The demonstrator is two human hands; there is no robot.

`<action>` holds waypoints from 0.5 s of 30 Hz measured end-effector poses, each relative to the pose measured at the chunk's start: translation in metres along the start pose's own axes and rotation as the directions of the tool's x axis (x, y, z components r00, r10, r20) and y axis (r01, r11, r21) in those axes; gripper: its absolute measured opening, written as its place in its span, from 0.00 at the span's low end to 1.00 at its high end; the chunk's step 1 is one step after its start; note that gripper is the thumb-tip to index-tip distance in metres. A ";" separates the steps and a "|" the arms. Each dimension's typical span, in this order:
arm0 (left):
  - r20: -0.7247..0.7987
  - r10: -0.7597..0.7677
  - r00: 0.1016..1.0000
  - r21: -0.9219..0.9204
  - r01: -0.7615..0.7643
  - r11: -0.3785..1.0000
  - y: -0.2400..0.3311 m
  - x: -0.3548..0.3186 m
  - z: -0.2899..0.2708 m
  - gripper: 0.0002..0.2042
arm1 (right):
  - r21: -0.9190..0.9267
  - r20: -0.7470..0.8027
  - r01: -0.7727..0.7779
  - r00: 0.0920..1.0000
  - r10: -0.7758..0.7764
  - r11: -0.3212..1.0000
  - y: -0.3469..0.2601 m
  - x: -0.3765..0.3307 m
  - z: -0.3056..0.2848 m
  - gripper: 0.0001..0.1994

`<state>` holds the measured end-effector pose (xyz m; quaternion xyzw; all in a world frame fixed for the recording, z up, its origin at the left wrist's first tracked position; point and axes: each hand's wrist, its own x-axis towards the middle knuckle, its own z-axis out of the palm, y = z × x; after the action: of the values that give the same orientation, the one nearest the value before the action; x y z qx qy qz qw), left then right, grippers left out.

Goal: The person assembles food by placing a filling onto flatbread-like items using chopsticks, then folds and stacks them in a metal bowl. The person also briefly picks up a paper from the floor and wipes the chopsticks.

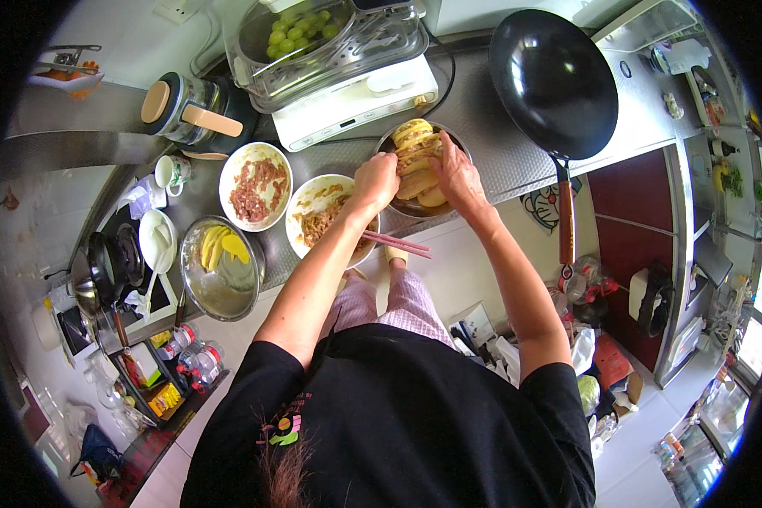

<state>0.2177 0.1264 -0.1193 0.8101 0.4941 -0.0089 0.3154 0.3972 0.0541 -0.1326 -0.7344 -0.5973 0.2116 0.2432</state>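
A metal bowl (408, 211) at the counter's front edge holds yellow slices (415, 179), some smeared with brown filling. My left hand (377, 179) is at the bowl's left rim, fingers curled closed; what they hold, if anything, is hidden. Over the bowl's right side, my right hand (460, 178) has its fingers stretched out against the slices. Just left of it, partly behind my left forearm, is a white bowl (299, 203) of brown meat mixture (320, 220). Reddish chopsticks (402, 245) jut from that bowl toward me.
Further left are a white bowl of minced meat (257, 188) and a steel bowl (220, 296) with yellow slices. A black wok (554, 83) stands right, its wooden handle (565, 216) past the counter edge. Behind are a white steamer (356, 103) and a glass jug (190, 110).
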 end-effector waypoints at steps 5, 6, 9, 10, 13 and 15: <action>0.051 0.071 0.996 -0.009 -0.071 0.997 -0.009 0.004 -0.002 0.08 | -0.013 -0.005 0.021 1.000 -0.021 1.000 0.001 0.000 0.001 0.28; 0.073 0.098 0.993 -0.009 -0.097 0.995 -0.013 0.006 -0.005 0.07 | -0.004 -0.002 0.017 1.000 -0.017 1.000 0.001 0.000 0.001 0.28; 0.144 0.064 0.988 -0.144 -0.043 0.989 -0.019 0.011 -0.010 0.09 | 0.018 -0.004 0.015 1.000 -0.015 1.000 0.001 -0.002 0.000 0.28; 0.191 0.036 0.981 -0.192 0.002 0.981 -0.020 0.012 -0.012 0.10 | 0.023 -0.012 0.019 1.000 -0.019 1.000 0.002 -0.003 0.000 0.28; 0.184 0.050 0.982 -0.226 -0.007 0.974 -0.020 0.012 -0.016 0.10 | 0.049 -0.010 0.018 1.000 -0.018 0.999 0.003 -0.005 -0.001 0.28; 0.174 0.050 0.983 -0.219 -0.010 0.976 -0.018 0.012 -0.017 0.09 | 0.054 -0.006 0.006 1.000 -0.005 0.999 0.004 -0.006 0.000 0.27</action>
<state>0.2051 0.1503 -0.1189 0.7742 0.4495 -0.0228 0.4450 0.3993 0.0480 -0.1344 -0.7266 -0.5927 0.2248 0.2651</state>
